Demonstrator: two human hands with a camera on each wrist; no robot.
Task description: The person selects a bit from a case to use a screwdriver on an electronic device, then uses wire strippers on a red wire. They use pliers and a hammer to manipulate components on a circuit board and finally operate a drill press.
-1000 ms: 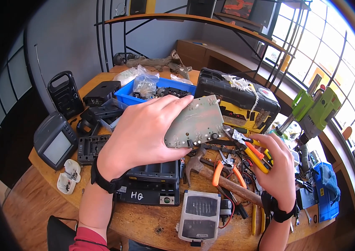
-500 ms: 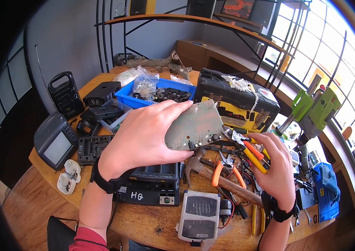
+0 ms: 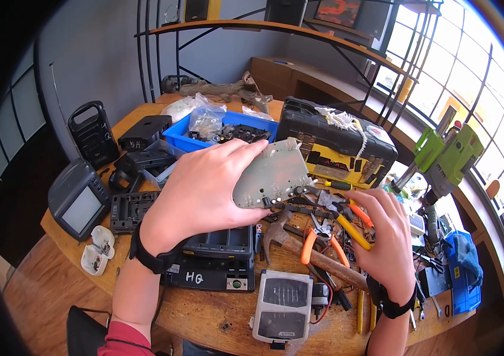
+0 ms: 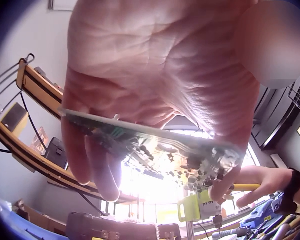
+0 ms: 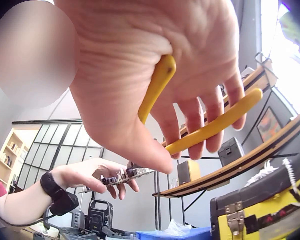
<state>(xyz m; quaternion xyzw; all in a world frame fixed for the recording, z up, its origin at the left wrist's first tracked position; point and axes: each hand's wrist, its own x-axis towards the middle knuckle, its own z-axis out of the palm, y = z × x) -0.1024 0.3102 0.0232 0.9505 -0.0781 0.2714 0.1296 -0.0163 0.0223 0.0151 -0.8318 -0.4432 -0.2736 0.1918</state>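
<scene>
My left hand grips a greenish circuit board by its edges, thumb below and fingers above, tilted over the bench. Small parts stand along its lower edge. The left wrist view shows the board's other face crowded with components. In my right hand is a pair of yellow-handled pliers, just right of the board. One spread handle lies across the fingers and the other against the thumb side of the palm. The pliers' head overlaps clutter in the head view.
A claw hammer and orange-handled pliers lie below the hands. Behind are a blue bin and a black-yellow toolbox. A grey-lidded case sits in front; a green drill stands right.
The pliers have moved from the board's lower right corner a little down and to the right, with the right hand turning slightly. The board has shifted slightly left and tilted.
</scene>
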